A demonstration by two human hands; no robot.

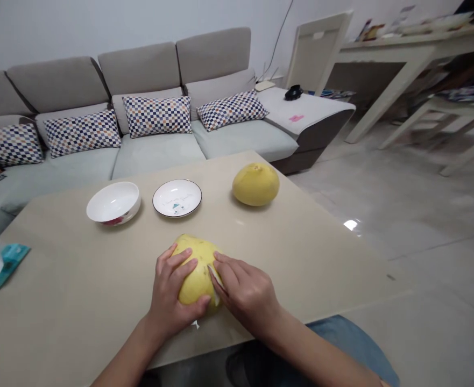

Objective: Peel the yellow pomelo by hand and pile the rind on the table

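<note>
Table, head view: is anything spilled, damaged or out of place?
Two things. The near pomelo is split open, white showing beside the right hand, while the far pomelo looks whole. A white scrap, too small to identify, lies loose on the table by its near edge. No spill shows.

Fruit (197, 282) on table (301, 258), between left hand (169, 287) and right hand (250, 291) — clock centre. Second fruit (256, 185) at 1 o'clock; plate (177, 196) near 12; bowl (114, 201) between 10 and 11; tissue packet (5, 264) at 9. Sofa (160, 151) beyond table, 10 to 1 o'clock — cushions (157, 114) along it.
</note>
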